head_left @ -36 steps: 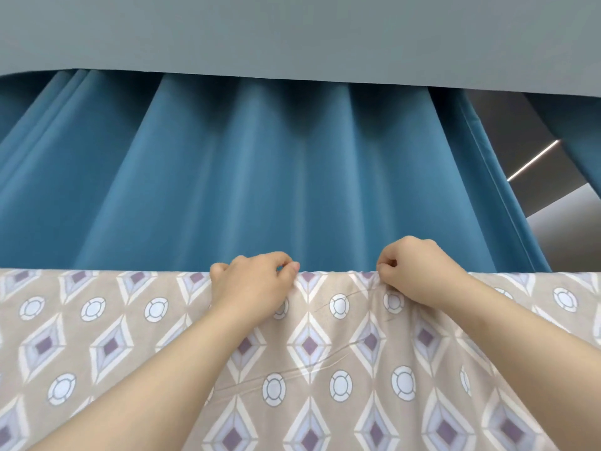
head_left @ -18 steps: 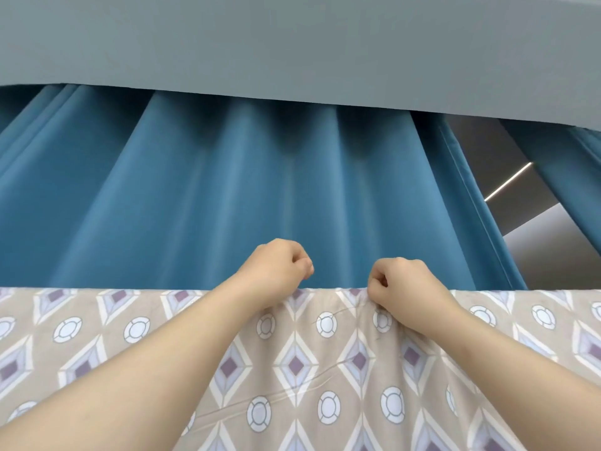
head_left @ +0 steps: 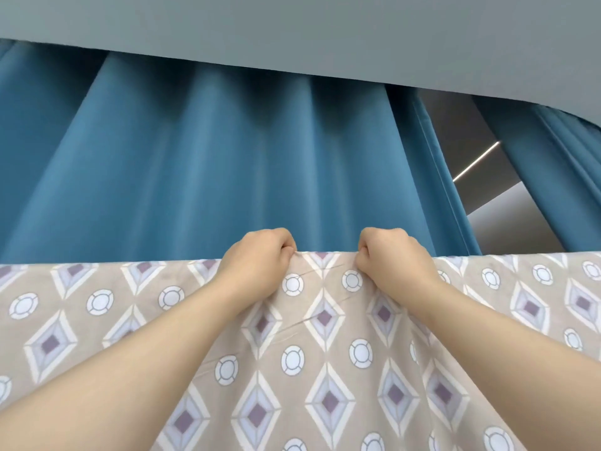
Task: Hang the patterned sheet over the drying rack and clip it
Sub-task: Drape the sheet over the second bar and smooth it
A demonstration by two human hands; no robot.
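- Beige patterned sheet, printed with purple diamonds and white rings, fills our lower view from 9 through 6 to 3 o'clock. Its top edge runs level across the middle, and whatever carries it is hidden under the cloth.
- Our left grip, fingers curled, pinches that top edge just to 9 o'clock of centre.
- Our right grip, also curled, pinches the same edge just to 3 o'clock of centre. The two are near but apart, with a short span of cloth between them.
- Fine creases slant down from the held edge toward 6 o'clock.
- Behind, at 12 o'clock, we see a blue pleated curtain under a grey ceiling panel, and a thin light strip at 2 o'clock.
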